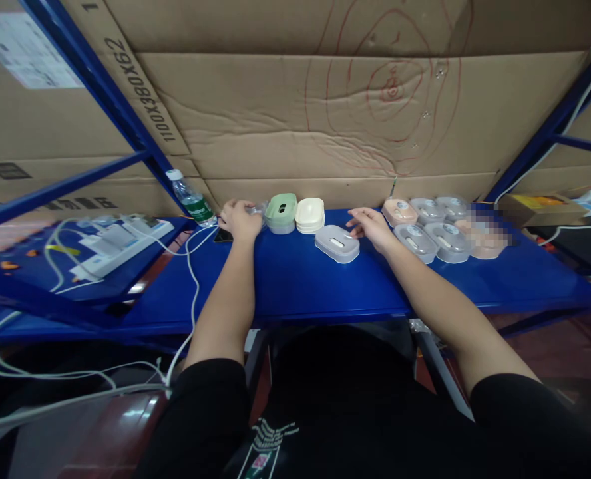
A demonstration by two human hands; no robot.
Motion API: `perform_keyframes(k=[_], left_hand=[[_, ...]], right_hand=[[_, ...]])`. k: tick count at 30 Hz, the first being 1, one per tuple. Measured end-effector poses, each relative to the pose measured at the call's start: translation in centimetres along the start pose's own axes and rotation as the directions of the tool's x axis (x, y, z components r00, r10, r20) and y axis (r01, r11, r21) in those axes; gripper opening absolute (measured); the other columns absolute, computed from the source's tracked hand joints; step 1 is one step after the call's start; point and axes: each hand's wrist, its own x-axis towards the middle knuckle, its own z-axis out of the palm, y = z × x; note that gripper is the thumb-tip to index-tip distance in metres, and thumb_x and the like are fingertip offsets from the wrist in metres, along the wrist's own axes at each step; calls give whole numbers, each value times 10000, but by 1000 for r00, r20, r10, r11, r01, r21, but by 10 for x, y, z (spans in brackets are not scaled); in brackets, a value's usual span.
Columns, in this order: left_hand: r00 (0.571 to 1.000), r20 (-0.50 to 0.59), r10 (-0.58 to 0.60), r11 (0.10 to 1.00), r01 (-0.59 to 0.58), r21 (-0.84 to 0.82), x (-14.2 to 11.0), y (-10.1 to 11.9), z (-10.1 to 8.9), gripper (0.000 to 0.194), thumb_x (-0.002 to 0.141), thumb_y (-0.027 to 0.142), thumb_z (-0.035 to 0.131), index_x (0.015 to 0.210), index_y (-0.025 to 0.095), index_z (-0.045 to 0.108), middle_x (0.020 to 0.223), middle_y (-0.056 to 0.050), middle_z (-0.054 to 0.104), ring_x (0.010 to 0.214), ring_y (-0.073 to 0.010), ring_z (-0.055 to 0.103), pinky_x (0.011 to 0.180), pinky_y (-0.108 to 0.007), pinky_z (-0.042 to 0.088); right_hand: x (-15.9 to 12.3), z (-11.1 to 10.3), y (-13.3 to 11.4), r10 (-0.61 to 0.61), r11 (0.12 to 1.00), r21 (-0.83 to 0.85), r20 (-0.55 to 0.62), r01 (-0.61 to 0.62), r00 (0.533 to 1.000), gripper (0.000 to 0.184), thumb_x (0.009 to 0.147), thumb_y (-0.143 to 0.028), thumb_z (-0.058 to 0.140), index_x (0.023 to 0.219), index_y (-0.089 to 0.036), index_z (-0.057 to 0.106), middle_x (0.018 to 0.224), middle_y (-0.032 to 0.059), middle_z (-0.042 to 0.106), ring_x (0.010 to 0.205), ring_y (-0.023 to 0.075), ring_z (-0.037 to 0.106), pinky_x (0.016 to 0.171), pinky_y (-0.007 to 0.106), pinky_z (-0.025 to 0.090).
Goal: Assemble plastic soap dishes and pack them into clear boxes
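Your grey box with the pale slot [337, 245] lies flat on the blue table [305, 286], apart from the other boxes, and it is the landmark here. Your right hand [370, 227] is just beyond its right end, partly open, with the fingers loosely bent towards it; you have nothing visible in that grip, and whether a fingertip touches the box cannot be told. Your left hand [240, 218] is well to its left, fingers curled down beside some crumpled clear plastic [259, 210]; whether you have hold of that is hidden.

To the right of the landmark, a group of boxes stands close together in two rows. Round marks show on the pink box [400, 211] and on the grey boxes [414, 242] there, so those look marked already. The far right end of the group is blurred, so its state cannot be told. The landmark box shows no such mark on its top, nor do the green box [281, 211] and the cream box [310, 214], side by side behind it to its left. By that measure, you have these three still unmarked. The bottle [194, 201] stands upright farther left of the landmark, beyond your left hand.
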Motion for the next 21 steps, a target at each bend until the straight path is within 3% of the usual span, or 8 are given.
perform_keyframes(k=[6, 21], left_hand=[[998, 36, -56, 998, 56, 1, 6, -4, 3, 271, 856, 205, 710, 1106, 295, 763, 1566, -95, 563, 1518, -354, 462, 1295, -592, 267], [996, 35, -80, 996, 78, 46, 9, -5, 5, 141, 838, 317, 754, 965, 268, 791, 1396, -114, 674, 1347, -374, 598, 1216, -608, 366]], right_hand=[[0, 0, 1, -39, 998, -40, -6, 39, 999, 220, 994, -426, 774, 986, -216, 711, 814, 17, 774, 539, 105, 661, 533, 229, 554], [0, -1, 1, -60, 997, -56, -11, 59, 998, 223, 961, -419, 809, 956, -213, 724, 803, 18, 774, 544, 111, 651, 540, 239, 553]])
